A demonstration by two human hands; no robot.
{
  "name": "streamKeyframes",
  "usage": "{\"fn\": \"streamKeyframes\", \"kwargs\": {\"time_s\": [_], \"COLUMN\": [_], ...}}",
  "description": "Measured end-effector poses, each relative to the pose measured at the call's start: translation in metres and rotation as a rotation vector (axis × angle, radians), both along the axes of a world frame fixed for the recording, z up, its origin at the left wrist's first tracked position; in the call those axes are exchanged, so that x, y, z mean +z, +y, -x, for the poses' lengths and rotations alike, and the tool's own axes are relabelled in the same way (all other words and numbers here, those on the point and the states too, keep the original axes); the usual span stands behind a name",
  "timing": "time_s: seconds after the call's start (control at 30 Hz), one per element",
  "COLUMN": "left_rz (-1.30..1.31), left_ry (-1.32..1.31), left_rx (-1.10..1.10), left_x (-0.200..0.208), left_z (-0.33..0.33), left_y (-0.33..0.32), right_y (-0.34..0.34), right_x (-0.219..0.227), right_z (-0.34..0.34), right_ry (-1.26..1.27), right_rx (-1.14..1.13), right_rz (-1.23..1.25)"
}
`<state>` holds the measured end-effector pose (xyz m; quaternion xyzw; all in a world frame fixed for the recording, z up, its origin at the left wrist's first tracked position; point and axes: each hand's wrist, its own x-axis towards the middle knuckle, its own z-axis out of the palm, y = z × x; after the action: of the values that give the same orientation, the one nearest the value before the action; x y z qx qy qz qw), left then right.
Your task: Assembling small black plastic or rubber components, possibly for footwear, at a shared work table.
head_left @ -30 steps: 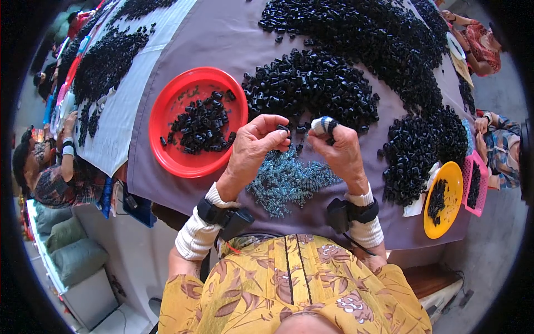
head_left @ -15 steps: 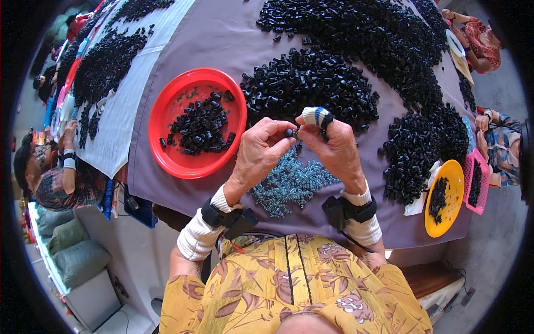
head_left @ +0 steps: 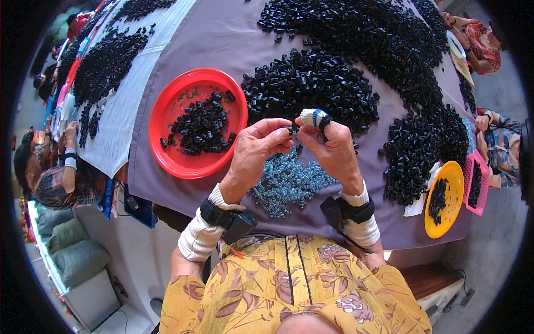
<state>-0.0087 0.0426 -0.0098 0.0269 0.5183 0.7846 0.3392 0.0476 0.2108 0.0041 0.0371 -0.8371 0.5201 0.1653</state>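
My left hand [head_left: 253, 151] pinches a small black plastic piece [head_left: 288, 128] between thumb and forefinger. Close on its right, my right hand [head_left: 332, 149] is also closed, thumb and forefinger together by that piece; what its fingertips hold, if anything, is too small to make out. A white-and-blue knit cover [head_left: 314, 117] wraps one of its fingers. Under both hands lies a heap of small shiny blue coils [head_left: 295, 186] that look like springs. Just beyond spreads a pile of short black tubular pieces [head_left: 311, 83]. To the left, a red round tray [head_left: 161, 156] holds more black pieces.
Large black heaps [head_left: 356, 28] cover the far side of the purple-grey cloth [head_left: 183, 44]. At right stand a yellow plate [head_left: 453, 209] and a pink basket [head_left: 479, 203], both with black pieces. Other people [head_left: 67, 172] sit at left and right edges.
My hands have drawn slightly apart at the fingertips, and the left has turned a little, its fingers now more curled. The black piece shows less between them. Trays and heaps stay put.
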Motion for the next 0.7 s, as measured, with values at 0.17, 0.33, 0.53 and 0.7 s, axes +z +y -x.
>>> {"fn": "streamKeyframes", "kwargs": {"time_s": [0.17, 0.33, 0.53, 0.7], "left_rz": [0.059, 0.12, 0.196, 0.186], "left_ry": [0.146, 0.263, 0.379, 0.462], "left_rx": [-0.053, -0.084, -0.089, -0.099], "left_x": [0.001, 0.003, 0.004, 0.007], "left_z": [-0.003, -0.002, -0.002, 0.003], "left_y": [0.001, -0.001, 0.0, 0.001], "right_y": [-0.001, 0.004, 0.004, 0.004], "right_x": [0.002, 0.01, 0.011, 0.012], "right_z": [0.001, 0.004, 0.008, 0.02], "right_ry": [0.003, -0.022, -0.054, -0.136], "right_rx": [0.0, 0.105, 0.135, 0.178], "right_rz": [-0.017, -0.074, -0.082, 0.148]}}
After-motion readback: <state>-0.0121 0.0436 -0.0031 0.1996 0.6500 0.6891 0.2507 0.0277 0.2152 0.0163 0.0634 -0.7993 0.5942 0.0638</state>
